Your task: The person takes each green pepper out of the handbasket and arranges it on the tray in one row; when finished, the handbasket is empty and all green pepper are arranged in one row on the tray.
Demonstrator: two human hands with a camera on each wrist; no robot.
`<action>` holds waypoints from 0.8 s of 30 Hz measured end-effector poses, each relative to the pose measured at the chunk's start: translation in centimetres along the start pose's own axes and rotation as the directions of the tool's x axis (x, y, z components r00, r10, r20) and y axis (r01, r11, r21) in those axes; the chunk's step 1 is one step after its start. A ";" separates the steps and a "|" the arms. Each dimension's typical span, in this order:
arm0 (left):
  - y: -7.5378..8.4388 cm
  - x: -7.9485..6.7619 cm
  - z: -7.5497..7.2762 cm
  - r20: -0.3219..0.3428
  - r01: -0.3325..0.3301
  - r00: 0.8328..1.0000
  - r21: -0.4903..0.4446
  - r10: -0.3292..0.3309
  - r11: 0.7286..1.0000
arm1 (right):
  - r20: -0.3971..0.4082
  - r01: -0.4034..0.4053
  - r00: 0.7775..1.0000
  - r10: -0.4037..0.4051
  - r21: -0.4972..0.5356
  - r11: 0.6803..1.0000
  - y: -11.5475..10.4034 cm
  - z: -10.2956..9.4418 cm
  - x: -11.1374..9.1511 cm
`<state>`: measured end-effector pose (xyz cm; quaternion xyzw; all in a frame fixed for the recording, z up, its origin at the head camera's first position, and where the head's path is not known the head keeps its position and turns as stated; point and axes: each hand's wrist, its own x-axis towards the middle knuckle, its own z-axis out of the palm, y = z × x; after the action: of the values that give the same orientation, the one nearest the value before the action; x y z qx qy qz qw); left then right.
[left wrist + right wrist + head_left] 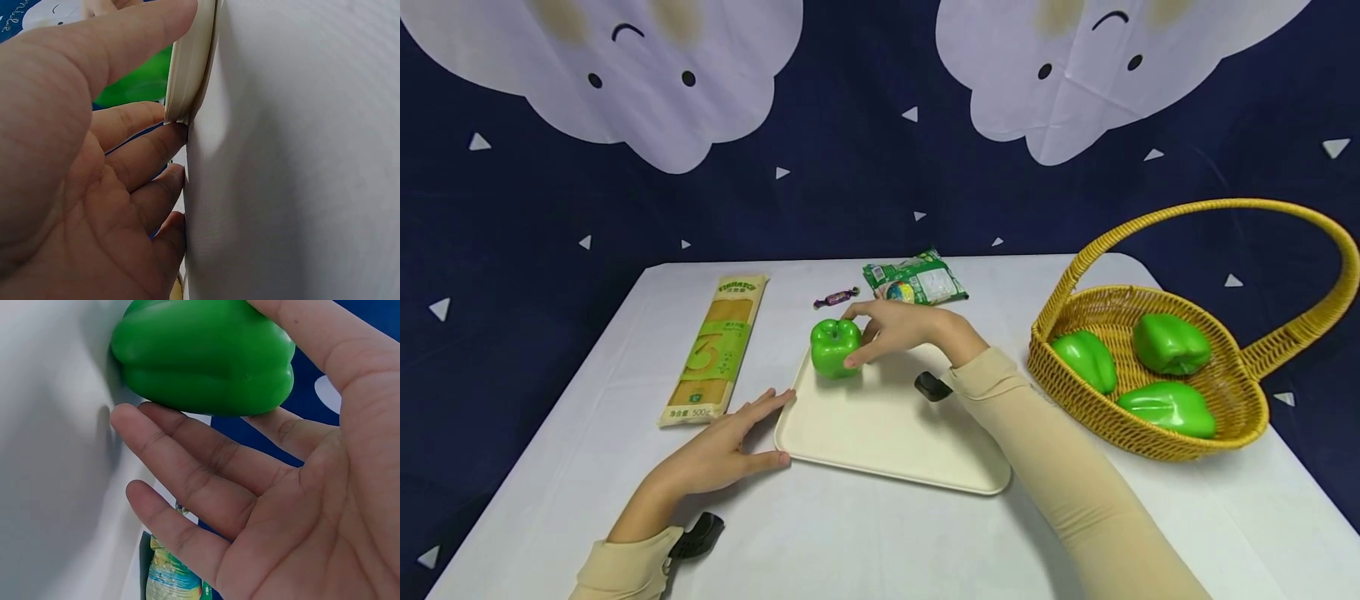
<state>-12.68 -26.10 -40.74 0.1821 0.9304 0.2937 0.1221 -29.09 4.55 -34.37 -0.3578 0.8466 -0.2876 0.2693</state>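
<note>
In the head view, a green bell pepper stands upright at the far left corner of a cream tray. My right hand grips this pepper from the right, thumb on its near side and index finger behind. The right wrist view shows the thumb against the pepper, while the other fingers reach beneath and beside it. At the tray's left corner rests my left hand, fingers spread and fairly straight. Its thumb and fingertips touch the tray's rim.
On the right stands a yellow wicker basket with a tall handle, holding three green bell peppers. A pasta packet lies left of the tray. Behind it are a small purple wrapped candy and a green snack bag.
</note>
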 end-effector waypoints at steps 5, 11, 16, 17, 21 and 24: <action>0.0 0.0 0.0 -0.001 0.001 1.000 0.000 -0.001 1.000 | -0.002 -0.003 1.000 0.003 -0.013 1.000 0.1 0.1 0.4; 0.0 0.1 0.0 0.005 0.011 1.000 -0.007 -0.011 1.000 | -0.014 -0.001 1.000 0.001 -0.031 1.000 0.2 0.2 0.8; 0.0 0.1 0.0 0.004 0.010 1.000 -0.009 -0.009 1.000 | -0.017 0.000 1.000 0.000 -0.011 1.000 0.3 0.3 1.0; 0.0 0.1 0.0 0.004 0.008 1.000 -0.010 -0.008 1.000 | -0.016 0.004 1.000 -0.004 -0.005 1.000 0.3 0.3 1.1; 0.0 0.1 0.1 0.004 0.006 1.000 -0.007 -0.006 1.000 | -0.010 0.014 1.000 -0.013 0.020 1.000 0.5 0.4 1.3; 0.0 0.1 0.1 0.006 0.009 1.000 -0.003 -0.009 1.000 | -0.007 0.015 1.000 -0.015 0.036 0.999 0.5 0.6 1.5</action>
<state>-12.74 -26.02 -40.81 0.1788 0.9303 0.2942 0.1267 -29.85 3.56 -35.51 -0.3584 0.8395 -0.3059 0.2706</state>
